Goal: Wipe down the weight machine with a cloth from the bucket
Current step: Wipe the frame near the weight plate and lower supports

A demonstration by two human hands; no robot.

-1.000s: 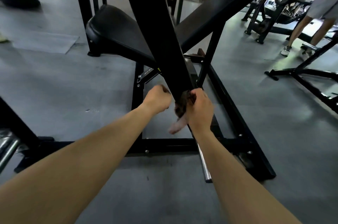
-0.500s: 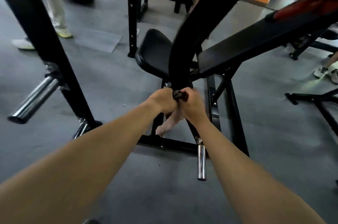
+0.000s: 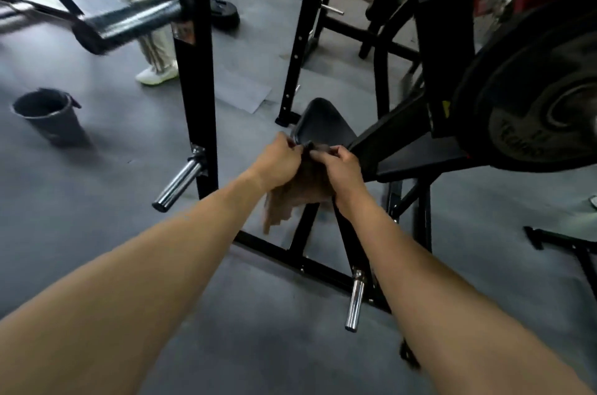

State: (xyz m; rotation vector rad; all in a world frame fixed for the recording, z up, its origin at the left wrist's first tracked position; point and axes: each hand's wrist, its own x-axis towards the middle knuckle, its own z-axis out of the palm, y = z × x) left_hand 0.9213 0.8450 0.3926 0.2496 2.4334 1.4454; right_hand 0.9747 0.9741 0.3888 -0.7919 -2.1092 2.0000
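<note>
Holding one brown cloth [image 3: 300,191] up in two hands, close in front of the weight machine [image 3: 403,136].

The left hand [image 3: 277,162] and the right hand [image 3: 342,171] each keep a clenched grip on the cloth's top edge, pinching it side by side, and the rest hangs down between the forearms, just this side of the machine's one black seat pad [image 3: 323,123]. One large weight plate [image 3: 533,104] sits loaded at the right. Two pegs point our way: a chrome peg [image 3: 179,181] on the left upright and a second chrome peg [image 3: 353,304] low at the near base. One dark bucket [image 3: 48,115] stands on the grey floor at the left, well apart from the hands.
</note>
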